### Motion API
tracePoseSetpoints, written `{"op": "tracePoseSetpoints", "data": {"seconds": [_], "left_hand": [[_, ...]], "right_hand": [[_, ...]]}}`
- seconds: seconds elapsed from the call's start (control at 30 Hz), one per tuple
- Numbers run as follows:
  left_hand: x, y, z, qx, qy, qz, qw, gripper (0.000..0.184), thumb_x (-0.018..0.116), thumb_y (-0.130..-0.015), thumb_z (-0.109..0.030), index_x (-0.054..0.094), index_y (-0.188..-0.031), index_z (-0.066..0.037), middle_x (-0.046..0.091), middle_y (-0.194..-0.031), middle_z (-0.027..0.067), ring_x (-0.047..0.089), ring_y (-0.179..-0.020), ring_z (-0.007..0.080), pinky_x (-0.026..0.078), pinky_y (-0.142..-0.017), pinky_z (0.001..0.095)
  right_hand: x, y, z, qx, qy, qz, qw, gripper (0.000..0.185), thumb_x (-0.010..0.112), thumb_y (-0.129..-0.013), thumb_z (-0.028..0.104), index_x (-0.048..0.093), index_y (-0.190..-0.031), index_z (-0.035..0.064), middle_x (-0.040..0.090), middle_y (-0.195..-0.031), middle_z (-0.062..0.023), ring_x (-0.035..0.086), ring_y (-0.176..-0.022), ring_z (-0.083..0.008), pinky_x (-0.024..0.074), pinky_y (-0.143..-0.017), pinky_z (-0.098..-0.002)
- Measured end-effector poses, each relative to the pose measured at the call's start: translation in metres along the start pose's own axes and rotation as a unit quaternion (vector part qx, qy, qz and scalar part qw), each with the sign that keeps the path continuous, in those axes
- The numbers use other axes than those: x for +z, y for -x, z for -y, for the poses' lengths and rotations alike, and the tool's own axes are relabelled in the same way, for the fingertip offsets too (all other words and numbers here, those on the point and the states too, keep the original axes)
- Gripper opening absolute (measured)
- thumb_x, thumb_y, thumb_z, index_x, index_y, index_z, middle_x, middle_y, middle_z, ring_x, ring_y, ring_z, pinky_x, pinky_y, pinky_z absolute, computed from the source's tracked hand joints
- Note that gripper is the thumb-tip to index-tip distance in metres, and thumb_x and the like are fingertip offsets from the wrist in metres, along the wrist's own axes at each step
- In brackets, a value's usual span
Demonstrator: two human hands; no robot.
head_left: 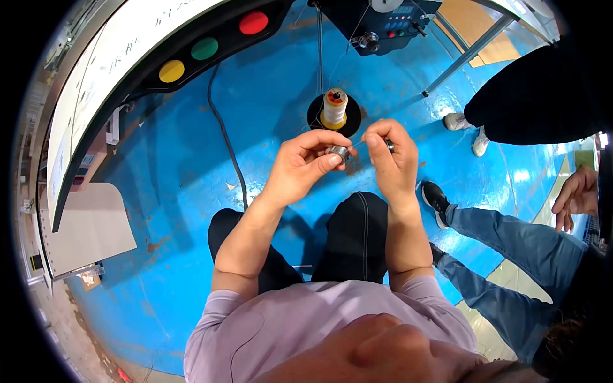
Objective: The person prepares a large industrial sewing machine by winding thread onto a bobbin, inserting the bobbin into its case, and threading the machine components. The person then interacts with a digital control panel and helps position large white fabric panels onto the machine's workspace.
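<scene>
My left hand (300,166) is closed round a small silvery metal bobbin case (340,153), held between thumb and fingers. Close beside it, my right hand (393,167) pinches a thin thread (357,143) that runs to the bobbin case. A small dark round piece (389,146) shows at the curled fingers of my right hand; its kind cannot be made out. Beyond both hands, a cone of white thread (334,110) stands upright on a black round base (315,116) on the floor.
A dark machine (396,29) with a small control panel is ahead. At upper left is a panel with yellow (172,71), green (204,48) and red (253,23) discs. A black cable (225,127) crosses the blue floor (166,210). Other people's legs (504,236) are on the right.
</scene>
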State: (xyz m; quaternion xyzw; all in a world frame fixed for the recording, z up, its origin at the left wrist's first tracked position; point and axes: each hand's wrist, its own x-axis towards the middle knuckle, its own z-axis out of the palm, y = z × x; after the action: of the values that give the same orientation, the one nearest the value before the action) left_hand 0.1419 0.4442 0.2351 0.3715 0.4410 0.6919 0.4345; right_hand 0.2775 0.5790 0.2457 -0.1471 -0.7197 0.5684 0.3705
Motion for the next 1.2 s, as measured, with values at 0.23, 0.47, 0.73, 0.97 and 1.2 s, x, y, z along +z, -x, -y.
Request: {"op": "tracePoseSetpoints", "data": {"seconds": [0.23,0.47,0.73,0.97,1.2], "left_hand": [[0.000,0.003,-0.002,-0.002,0.000,-0.003,1.000,0.027,0.068,-0.093,-0.011,0.064,-0.116,0.001,0.069,-0.104,0.0100,0.063,-0.091,0.0125,0.054,-0.082,0.0277],[-0.006,0.006,-0.005,0.008,0.001,-0.006,1.000,0.027,0.066,-0.094,-0.014,0.063,-0.117,0.000,0.069,-0.103,0.0105,0.062,-0.087,0.0114,0.053,-0.078,0.0268],[-0.014,0.010,-0.009,0.004,0.055,-0.035,0.998,0.033,0.067,-0.093,-0.019,0.060,-0.117,0.002,0.068,-0.102,0.0136,0.061,-0.079,0.0134,0.052,-0.073,0.0267],[-0.028,0.014,-0.011,0.036,0.156,-0.044,0.986,0.029,0.061,-0.098,-0.017,0.060,-0.121,0.000,0.068,-0.104,0.0144,0.060,-0.080,0.0129,0.052,-0.074,0.0266],[-0.052,0.019,-0.019,0.098,0.236,-0.065,0.965,0.032,0.059,-0.098,-0.015,0.056,-0.127,-0.001,0.064,-0.110,0.0137,0.055,-0.083,0.0138,0.049,-0.074,0.0283]], "right_hand": [[0.002,0.001,0.000,0.016,-0.003,-0.005,1.000,0.016,0.062,-0.095,0.014,0.060,-0.087,0.0009,0.059,-0.080,-0.0012,0.048,-0.069,-0.0068,0.0394,-0.061,-0.0236],[0.003,0.003,0.000,0.035,-0.003,0.005,0.999,0.015,0.061,-0.095,0.014,0.060,-0.088,0.0013,0.055,-0.077,-0.0001,0.046,-0.068,-0.0062,0.0381,-0.060,-0.0234],[0.003,0.004,-0.003,0.061,-0.013,0.012,0.998,0.017,0.061,-0.097,0.017,0.060,-0.089,0.0019,0.052,-0.074,0.0019,0.043,-0.066,-0.0049,0.0370,-0.058,-0.0223],[-0.007,0.004,-0.008,0.041,-0.026,-0.032,0.998,0.020,0.061,-0.098,0.021,0.059,-0.089,0.0035,0.050,-0.072,0.0039,0.042,-0.061,-0.0030,0.0340,-0.054,-0.0206],[-0.025,0.002,-0.014,0.020,-0.033,-0.055,0.998,0.022,0.059,-0.100,0.022,0.058,-0.087,0.0042,0.048,-0.069,0.0041,0.041,-0.058,-0.0025,0.0321,-0.050,-0.0201]]}}
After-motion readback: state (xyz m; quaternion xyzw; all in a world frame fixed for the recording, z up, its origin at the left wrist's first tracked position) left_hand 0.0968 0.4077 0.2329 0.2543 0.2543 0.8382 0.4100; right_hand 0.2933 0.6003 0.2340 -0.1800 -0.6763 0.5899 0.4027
